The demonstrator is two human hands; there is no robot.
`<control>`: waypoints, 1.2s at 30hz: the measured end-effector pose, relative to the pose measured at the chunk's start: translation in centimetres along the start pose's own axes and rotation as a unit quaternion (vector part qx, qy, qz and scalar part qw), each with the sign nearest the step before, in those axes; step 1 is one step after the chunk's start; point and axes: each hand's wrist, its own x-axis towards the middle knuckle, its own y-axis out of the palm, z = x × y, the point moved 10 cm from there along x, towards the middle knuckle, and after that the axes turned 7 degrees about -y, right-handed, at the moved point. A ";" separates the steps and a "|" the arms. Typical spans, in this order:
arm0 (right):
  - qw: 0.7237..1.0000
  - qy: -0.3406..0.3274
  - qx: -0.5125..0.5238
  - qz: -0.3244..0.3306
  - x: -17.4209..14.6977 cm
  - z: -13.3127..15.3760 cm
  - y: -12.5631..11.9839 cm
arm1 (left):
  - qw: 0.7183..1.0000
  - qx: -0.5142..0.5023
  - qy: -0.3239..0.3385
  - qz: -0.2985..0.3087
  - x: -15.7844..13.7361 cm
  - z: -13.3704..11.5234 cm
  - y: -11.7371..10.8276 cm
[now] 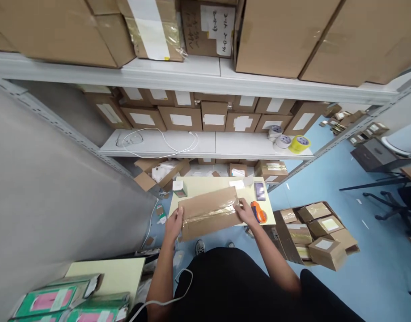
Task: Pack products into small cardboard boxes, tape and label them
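A flat brown cardboard box (210,217) with clear tape along its middle is held up between my two hands, tilted over the front of a small cream table (200,184). My left hand (174,223) grips its left end, thumb on top. At its right end, my right hand (244,211) is closed on the edge. An orange and blue tape dispenser (258,212) lies just right of my right hand. Behind it on the table is a dark patterned item (259,191). A small white and green box (180,188) stands at the table's back left corner.
A metal shelf (205,145) ahead bears labelled cartons, a white cable (165,146) and tape rolls (297,144). An open carton (163,174) sits below. On the floor at right, a large box (286,241) holds several smaller cartons. Green and pink packages (51,302) lie lower left.
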 end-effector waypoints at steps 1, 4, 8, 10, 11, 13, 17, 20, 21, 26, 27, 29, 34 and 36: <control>0.999 -0.029 0.030 -0.029 -0.1 1.2 -1.1 | 1.000 -0.023 0.016 -0.003 0.2 -1.1 -0.9; 0.989 -0.055 0.079 -0.113 0.2 2.3 -3.7 | 0.990 -0.134 0.004 0.050 1.9 -2.8 -0.6; 0.986 -0.002 0.097 -0.134 1.8 -0.6 -2.9 | 0.974 -0.172 -0.025 0.144 4.5 -2.9 4.8; 0.991 0.014 0.086 -0.103 2.7 -2.6 -1.1 | 0.978 -0.139 -0.019 0.153 5.4 -2.4 7.8; 0.993 0.023 0.071 -0.086 3.0 -3.7 -0.2 | 0.982 -0.115 -0.032 0.144 5.8 -1.7 9.0; 0.996 0.040 0.063 -0.046 3.2 -6.2 1.8 | 0.988 -0.055 -0.080 0.122 6.4 0.5 11.0; 0.991 0.088 0.096 -0.019 3.0 -10.4 4.1 | 0.990 -0.031 -0.084 0.105 6.7 2.6 13.1; 0.990 0.087 0.103 -0.033 3.5 -10.9 4.0 | 0.988 -0.034 -0.090 0.118 6.9 3.3 13.4; 0.991 0.077 0.102 -0.035 3.7 -10.5 3.8 | 0.988 -0.034 -0.088 0.120 6.9 3.3 13.2; 0.986 0.025 0.160 -0.049 3.0 -8.1 1.7 | 0.986 -0.122 0.000 0.110 6.0 2.4 10.5; 0.982 0.006 0.178 -0.061 2.5 -7.7 1.1 | 0.981 -0.150 0.016 0.123 5.5 2.4 10.2; 0.977 -0.028 0.197 -0.082 1.2 -7.3 0.1 | 0.970 -0.186 0.039 0.152 4.4 2.7 10.1; 0.989 -0.014 0.137 -0.050 -0.8 -9.3 2.1 | 0.984 -0.130 0.021 0.120 3.2 4.2 11.2; 0.993 0.033 0.111 -0.033 -1.1 -11.0 3.5 | 0.994 -0.075 -0.003 0.077 3.3 4.6 11.6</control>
